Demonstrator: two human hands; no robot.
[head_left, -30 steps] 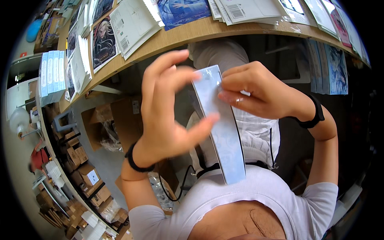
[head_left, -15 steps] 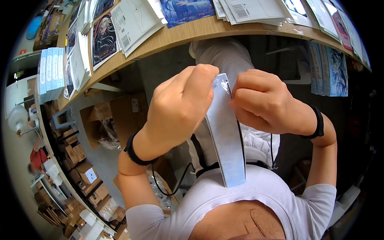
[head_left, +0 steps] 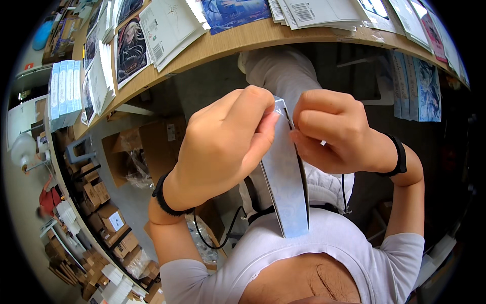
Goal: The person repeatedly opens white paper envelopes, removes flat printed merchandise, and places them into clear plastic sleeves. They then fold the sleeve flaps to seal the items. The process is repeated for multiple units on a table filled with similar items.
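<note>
A slim light blue box (head_left: pixel 287 187) stands on edge in front of my chest, its near end by my shirt and its far end between my hands. My left hand (head_left: pixel 223 137) is closed at the far left corner, thumb and forefinger pinched together. My right hand (head_left: pixel 334 129) is closed just right of that end, its fingers curled. A shiny glint at the far end looks like clear film. What either hand pinches is too small or hidden to name. Both wrists wear black bands.
Ahead curves a wooden table edge (head_left: pixel 223 46) bearing white packets (head_left: pixel 174 28) and picture cards (head_left: pixel 132 48). Light blue boxes stand in a row at the left (head_left: pixel 65 88) and at the right (head_left: pixel 425 91). An open carton (head_left: pixel 116 157) with clear plastic sits lower left.
My left hand has lowered slightly and its thumb now shows at the box corner. My right hand's fingers have shifted a little toward me. The box has barely moved.
</note>
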